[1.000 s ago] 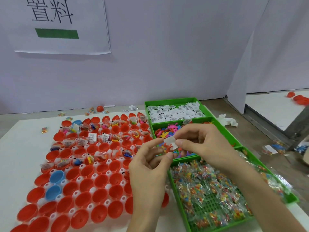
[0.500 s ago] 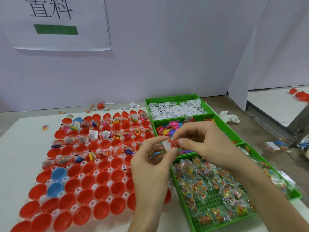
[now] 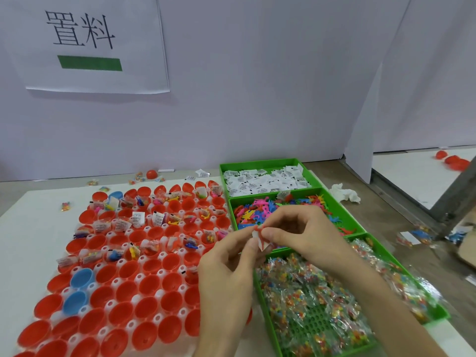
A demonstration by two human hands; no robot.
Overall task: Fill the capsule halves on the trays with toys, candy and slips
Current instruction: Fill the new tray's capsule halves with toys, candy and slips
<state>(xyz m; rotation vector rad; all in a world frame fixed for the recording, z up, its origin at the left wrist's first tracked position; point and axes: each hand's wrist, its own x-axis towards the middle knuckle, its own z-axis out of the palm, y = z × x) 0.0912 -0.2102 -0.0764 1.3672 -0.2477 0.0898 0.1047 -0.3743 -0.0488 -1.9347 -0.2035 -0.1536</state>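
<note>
Red capsule halves (image 3: 152, 284) and a few blue ones (image 3: 82, 278) stand in a white tray (image 3: 159, 273) on the left. The far rows hold toys, candy and slips; the near rows look bare. Over the gap between the tray and the green bins, my left hand (image 3: 229, 271) and my right hand (image 3: 301, 233) meet. Both pinch one small white slip with a red toy (image 3: 258, 239) between fingertips.
Three green bins stand to the right: white slips (image 3: 265, 180) at the back, coloured plastic toys (image 3: 257, 210) in the middle, wrapped candy (image 3: 316, 300) nearest. Loose candy and a red capsule half (image 3: 151, 173) lie by the back wall. A crumpled tissue (image 3: 345, 193) lies right of the bins.
Both hands stayed together over the bins, turning the slip and red toy between the fingertips. The view shifted slightly.
</note>
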